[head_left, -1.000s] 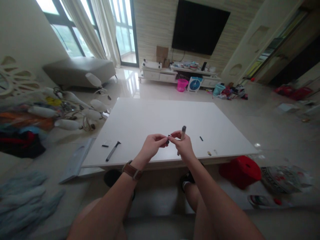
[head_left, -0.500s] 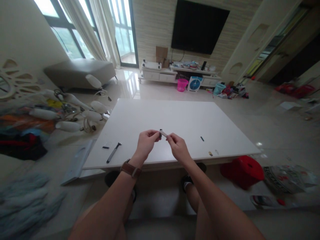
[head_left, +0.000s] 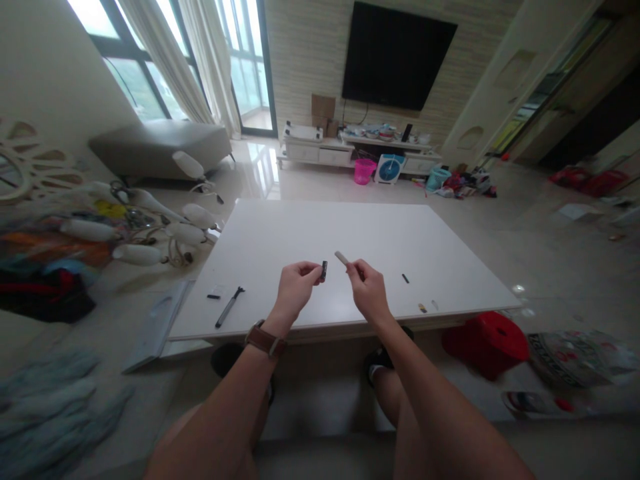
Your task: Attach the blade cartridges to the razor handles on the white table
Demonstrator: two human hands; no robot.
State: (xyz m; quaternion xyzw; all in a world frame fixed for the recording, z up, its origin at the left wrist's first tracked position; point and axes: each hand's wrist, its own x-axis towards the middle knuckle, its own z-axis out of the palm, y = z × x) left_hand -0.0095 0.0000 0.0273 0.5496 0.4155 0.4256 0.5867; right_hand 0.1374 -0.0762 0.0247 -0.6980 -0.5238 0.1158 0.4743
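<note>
Pinched between the thumb and fingers of my left hand (head_left: 296, 287) is a small black rectangular piece (head_left: 324, 271) with pale marks on its face. My right hand (head_left: 369, 287) is closed on one end of a thin, flat grey strip (head_left: 341, 257), which points up and left. The strip and the black piece are apart, with a small gap between them over the white table (head_left: 330, 223). To the left on the table lie a grey-and-black slim-handled tool (head_left: 229, 308) and a short black piece (head_left: 213, 297).
Right of my hands lie a small dark stick (head_left: 405, 279), a small brown-and-yellow piece (head_left: 423, 308) and a small clear piece (head_left: 435, 305). A red stool (head_left: 493, 343) stands by the table's near right edge. White-shaded lamp parts (head_left: 185, 232) are close to its left side.
My right hand has moved right, drawing the grey strip away from the black piece. My left hand stays nearly in place, and the black piece's face now shows.
</note>
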